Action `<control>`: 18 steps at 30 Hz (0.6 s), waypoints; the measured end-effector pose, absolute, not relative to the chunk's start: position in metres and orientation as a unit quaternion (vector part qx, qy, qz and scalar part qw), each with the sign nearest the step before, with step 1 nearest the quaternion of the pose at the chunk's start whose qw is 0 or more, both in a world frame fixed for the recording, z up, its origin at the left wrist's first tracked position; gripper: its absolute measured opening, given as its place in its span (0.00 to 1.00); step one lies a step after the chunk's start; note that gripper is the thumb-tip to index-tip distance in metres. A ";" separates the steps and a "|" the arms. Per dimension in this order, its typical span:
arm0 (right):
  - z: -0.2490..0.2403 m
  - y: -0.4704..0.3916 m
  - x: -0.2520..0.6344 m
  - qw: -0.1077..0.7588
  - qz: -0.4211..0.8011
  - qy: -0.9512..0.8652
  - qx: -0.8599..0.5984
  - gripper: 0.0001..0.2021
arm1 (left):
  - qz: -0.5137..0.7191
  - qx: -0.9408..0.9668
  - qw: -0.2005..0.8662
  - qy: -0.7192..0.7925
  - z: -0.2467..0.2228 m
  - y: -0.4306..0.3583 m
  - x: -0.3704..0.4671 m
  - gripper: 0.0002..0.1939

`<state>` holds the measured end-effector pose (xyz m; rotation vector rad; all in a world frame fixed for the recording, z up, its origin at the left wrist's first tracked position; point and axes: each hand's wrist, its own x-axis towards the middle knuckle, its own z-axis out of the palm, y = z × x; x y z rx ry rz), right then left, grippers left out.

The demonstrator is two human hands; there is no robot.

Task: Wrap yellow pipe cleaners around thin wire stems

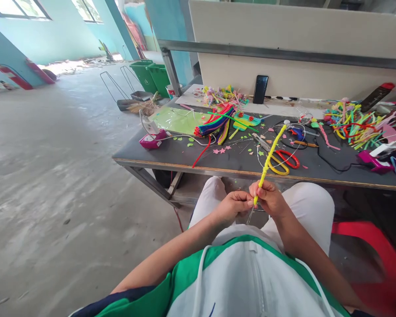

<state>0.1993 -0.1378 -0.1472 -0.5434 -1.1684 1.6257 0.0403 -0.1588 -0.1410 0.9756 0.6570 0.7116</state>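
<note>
A long stick wrapped in fuzzy yellow pipe cleaner (269, 157) stands tilted above my lap, with a small whitish tip at its top. My right hand (269, 199) is closed round its lower part. At the bottom end, the fingers of my left hand (235, 205) pinch the yellow pipe cleaner, and thin bare wires hang below them. Behind the stick, scissors with red and yellow handles (287, 159) lie on the dark table (158, 159). A thin white wire loops round near the stick's upper half.
A bundle of coloured pipe cleaners (216, 123) lies on the table, with a green sheet (174, 119) to its left. A phone (260, 89) leans at the back. More pipe cleaners (356, 123) pile up at right. Purple power sockets (152, 139) sit near the left edge. A red stool (366, 233) stands at right.
</note>
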 end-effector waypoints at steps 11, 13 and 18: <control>-0.146 -0.133 0.201 0.515 0.622 -0.465 -0.362 0.11 | 0.405 0.570 0.586 0.410 -0.146 -0.154 0.045 0.10; -0.147 -0.132 0.201 0.518 0.581 -0.486 -0.398 0.12 | 0.404 0.632 0.492 0.442 -0.146 -0.154 0.047 0.08; -0.148 -0.133 0.203 0.494 0.485 -0.555 -0.462 0.11 | 0.375 0.708 0.381 0.461 -0.145 -0.153 0.047 0.07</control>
